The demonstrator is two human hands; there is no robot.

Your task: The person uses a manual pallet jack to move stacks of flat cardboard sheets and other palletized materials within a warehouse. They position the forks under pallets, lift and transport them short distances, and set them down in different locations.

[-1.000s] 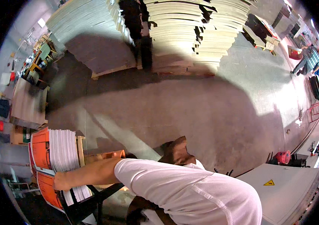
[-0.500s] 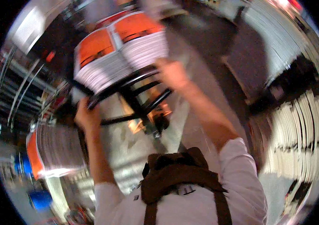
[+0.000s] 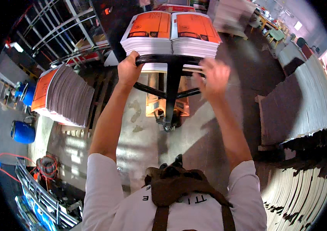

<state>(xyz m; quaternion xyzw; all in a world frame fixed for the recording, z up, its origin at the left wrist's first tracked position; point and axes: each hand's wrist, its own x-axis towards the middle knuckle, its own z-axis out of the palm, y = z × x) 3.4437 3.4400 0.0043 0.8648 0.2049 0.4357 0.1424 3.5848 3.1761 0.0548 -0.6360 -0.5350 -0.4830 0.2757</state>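
The black loop handle (image 3: 167, 58) of an orange pallet jack (image 3: 152, 107) stands in front of me. My left hand (image 3: 129, 71) is wrapped round the left end of its top bar. At the right end, my right hand (image 3: 214, 79) is blurred, its thumb and fingers apart; it is beside the bar, and whether it touches it I cannot tell. Just beyond the handle, two tall stacks of printed sheets (image 3: 194, 47) with orange tops sit side by side on the load.
Another stack of orange-topped sheets (image 3: 69, 96) stands on a pallet at left, near a blue barrel (image 3: 23, 132). Large grey sheet stacks (image 3: 306, 102) and cream ones (image 3: 302, 196) line the right. A metal rack (image 3: 61, 29) is at far left, and a ladder-like metal frame (image 3: 44, 198) at lower left.
The view has swung round, so the handle and sheet stacks now face me squarely, further right in the picture. My right hand has loosened from the handle; the left still grips it.
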